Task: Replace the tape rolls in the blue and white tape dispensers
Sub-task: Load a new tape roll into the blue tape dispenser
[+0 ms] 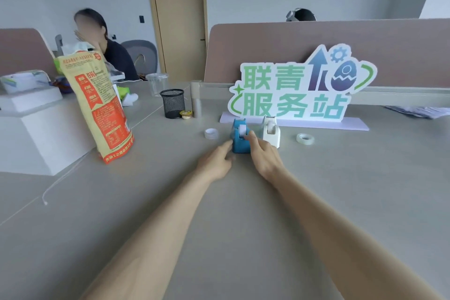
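A blue tape dispenser [239,136] stands on the grey desk with a white roll seated in its top. My left hand [216,162] touches its left lower side with the fingertips. My right hand [264,156] rests against its right side, thumb up by the roll. Right beside it stands a white tape dispenser [270,131] that also holds a roll. A loose white tape roll [211,133] lies to the left of the blue dispenser. A clear tape roll [305,139] lies flat to the right of the white one.
A large green-lettered sign [299,90] stands just behind the dispensers. A tall orange and tan bag [99,107] stands at the left, a black mesh pen cup [172,103] behind it. White boxes [36,134] fill the far left. A person sits at the back left.
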`<state>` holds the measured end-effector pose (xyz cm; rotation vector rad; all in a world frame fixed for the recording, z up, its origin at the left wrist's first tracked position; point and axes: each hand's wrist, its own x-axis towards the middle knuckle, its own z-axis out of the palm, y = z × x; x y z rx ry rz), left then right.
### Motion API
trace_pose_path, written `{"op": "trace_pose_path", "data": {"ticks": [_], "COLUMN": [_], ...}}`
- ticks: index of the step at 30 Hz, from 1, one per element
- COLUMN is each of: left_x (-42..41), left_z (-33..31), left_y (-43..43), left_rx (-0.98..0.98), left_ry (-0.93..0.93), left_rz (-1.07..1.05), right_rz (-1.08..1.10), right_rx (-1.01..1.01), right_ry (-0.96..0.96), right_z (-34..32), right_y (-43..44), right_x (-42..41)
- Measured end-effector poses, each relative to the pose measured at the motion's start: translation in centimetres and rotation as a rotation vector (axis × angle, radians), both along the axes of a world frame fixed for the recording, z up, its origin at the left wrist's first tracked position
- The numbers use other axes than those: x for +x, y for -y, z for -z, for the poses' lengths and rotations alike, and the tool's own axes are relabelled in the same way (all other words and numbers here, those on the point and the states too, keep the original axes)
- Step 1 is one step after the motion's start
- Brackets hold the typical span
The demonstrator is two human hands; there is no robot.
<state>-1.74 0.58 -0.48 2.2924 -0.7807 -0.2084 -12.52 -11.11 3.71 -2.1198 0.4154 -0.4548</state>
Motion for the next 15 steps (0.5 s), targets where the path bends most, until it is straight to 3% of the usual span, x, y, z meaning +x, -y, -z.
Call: {"op": "trace_pose_path", "data": {"ticks": [5, 9, 15], "left_x": [-5.1, -9.0, -7.6], "left_z": [-0.7, -1.4, -1.3], "left_y": [-2.7, -3.9, -3.2], "left_rx": [-0.055, -0.063, -0.269], "left_ry": [0.073, 0.355, 0.659], "left_rz": [0.131, 0.194, 0.051], "right_rz": [-0.099, -0.153, -0.150], "right_rx": [-0.123, -0.192, -0.353], "right_ry": [-0.008, 0.036, 0.125], "right_z": [0.9, 1.4, 2.2], "right_y": [1.7, 3.3, 3.8], "right_x": [-3.6, -6.5, -6.8]}}
